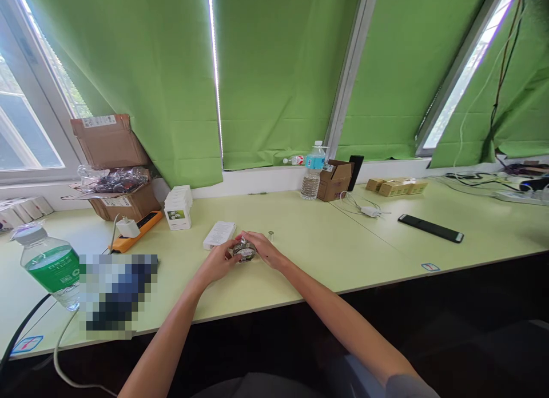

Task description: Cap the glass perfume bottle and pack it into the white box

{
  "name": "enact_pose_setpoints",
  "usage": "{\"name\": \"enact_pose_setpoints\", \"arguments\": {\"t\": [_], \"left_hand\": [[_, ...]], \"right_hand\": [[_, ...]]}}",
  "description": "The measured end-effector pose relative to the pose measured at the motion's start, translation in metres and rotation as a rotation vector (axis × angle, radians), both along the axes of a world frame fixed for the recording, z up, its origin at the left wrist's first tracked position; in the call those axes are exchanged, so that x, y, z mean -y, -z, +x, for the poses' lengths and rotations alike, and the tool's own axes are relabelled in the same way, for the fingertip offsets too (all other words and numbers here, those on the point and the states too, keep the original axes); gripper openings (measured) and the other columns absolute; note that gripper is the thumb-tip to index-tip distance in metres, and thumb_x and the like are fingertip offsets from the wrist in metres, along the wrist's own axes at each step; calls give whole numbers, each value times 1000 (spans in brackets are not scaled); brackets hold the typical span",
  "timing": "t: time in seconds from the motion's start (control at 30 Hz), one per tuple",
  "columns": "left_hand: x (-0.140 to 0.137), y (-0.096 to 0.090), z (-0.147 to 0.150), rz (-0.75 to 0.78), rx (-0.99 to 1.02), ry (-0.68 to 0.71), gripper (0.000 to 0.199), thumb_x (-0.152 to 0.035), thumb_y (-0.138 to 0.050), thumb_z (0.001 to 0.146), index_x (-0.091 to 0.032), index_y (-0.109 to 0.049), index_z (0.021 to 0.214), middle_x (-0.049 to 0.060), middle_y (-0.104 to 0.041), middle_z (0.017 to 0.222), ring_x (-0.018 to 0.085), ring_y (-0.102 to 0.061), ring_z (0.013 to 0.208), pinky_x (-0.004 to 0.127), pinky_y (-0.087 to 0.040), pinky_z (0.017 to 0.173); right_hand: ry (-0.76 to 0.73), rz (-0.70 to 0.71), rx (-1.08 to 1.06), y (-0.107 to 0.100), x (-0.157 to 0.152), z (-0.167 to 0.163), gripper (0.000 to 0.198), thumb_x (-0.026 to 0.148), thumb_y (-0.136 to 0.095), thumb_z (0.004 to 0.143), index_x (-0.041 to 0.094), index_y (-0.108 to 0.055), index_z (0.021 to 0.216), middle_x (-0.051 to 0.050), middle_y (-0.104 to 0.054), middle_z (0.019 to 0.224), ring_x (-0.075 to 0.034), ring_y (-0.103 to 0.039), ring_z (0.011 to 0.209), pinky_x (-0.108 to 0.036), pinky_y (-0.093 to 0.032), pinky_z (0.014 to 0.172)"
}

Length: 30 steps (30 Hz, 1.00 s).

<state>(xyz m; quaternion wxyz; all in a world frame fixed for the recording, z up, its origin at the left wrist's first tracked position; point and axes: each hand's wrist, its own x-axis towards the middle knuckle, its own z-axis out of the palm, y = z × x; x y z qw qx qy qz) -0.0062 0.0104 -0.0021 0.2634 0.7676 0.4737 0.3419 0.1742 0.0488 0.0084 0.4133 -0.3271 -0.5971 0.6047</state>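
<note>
Near the front of the pale table, my left hand (218,262) and my right hand (264,249) close around a small shiny, rounded object (245,251). It looks partly clear and partly dark, and my fingers cover some of it, so its kind is unclear. My left fingers grip its left side; the right ones bend over its top and right side. Just behind my left hand lies a flat white box (220,234) with fine print. A small metallic piece (270,236) stands on the table beyond my right hand.
Left are a green-labelled water bottle (51,266), an orange power strip (150,223), an open cardboard box (128,203) and white cartons (178,209). Behind stand a blue-labelled bottle (313,172) and a small brown box (333,182). A black phone (431,227) lies right.
</note>
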Motion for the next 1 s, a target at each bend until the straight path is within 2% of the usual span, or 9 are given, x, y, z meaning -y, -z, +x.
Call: {"name": "enact_pose_setpoints", "arguments": {"t": [0.2, 0.37, 0.47, 0.53, 0.63, 0.7, 0.83, 1.0], "left_hand": [[1, -2, 1, 2, 0, 0, 44, -39, -55, 84, -21, -56, 124, 5, -68, 95, 16, -60, 68, 28, -46, 65], [2, -4, 2, 3, 13, 1, 42, -38, -55, 82, -22, -57, 121, 3, -67, 96, 14, -58, 64, 27, -45, 62], [3, -5, 3, -1, 10, -16, 39, -39, -55, 83, -22, -59, 117, 3, -66, 96, 13, -57, 62, 26, -45, 61], [4, -6, 3, -1, 10, -25, 39, -38, -55, 83, -22, -59, 118, 3, -66, 99, 13, -57, 62, 26, -46, 62], [4, -6, 2, -14, 10, -19, 40, -38, -55, 83, -22, -58, 118, 3, -66, 99, 13, -58, 64, 26, -46, 63], [4, -6, 2, -27, 8, -17, 41, -38, -55, 83, -21, -58, 119, 4, -67, 96, 14, -59, 65, 27, -47, 63], [3, -4, 1, -23, 15, -7, 40, -38, -54, 84, -22, -58, 120, 4, -66, 101, 14, -60, 67, 27, -47, 65], [2, -3, 1, -5, 12, -7, 41, -38, -55, 83, -22, -58, 120, 4, -66, 104, 14, -60, 66, 27, -47, 65]], "right_hand": [[8, 12, 12, 3, -3, 0, 53, 63, -55, 81, 15, -69, 98, -6, -69, 84, -20, -64, 79, -30, -48, 73], [164, 75, 5, 6, -11, 1, 55, 65, -49, 83, 14, -69, 90, -8, -69, 88, -21, -64, 85, -32, -49, 79], [257, 174, 6, 5, -12, 3, 54, 63, -44, 86, 15, -67, 90, -10, -70, 90, -21, -65, 85, -34, -50, 80], [356, 317, 91, 3, -11, 5, 51, 60, -40, 90, 16, -66, 91, -10, -70, 92, -20, -65, 86, -33, -50, 80], [500, 587, 374, 1, -9, 9, 43, 49, -34, 96, 18, -64, 97, -7, -70, 100, -18, -64, 93, -31, -49, 83], [544, 686, 535, 1, -10, 11, 36, 41, -34, 97, 19, -62, 103, -6, -68, 105, -18, -62, 99, -31, -47, 87], [566, 716, 689, 6, -17, 14, 30, 30, -43, 92, 18, -59, 114, -9, -63, 120, -20, -52, 117, -35, -37, 102], [530, 693, 904, 18, -29, 23, 50, 25, -52, 87, 10, -46, 134, -17, -37, 147, -28, -25, 140, -42, -21, 113]]}}
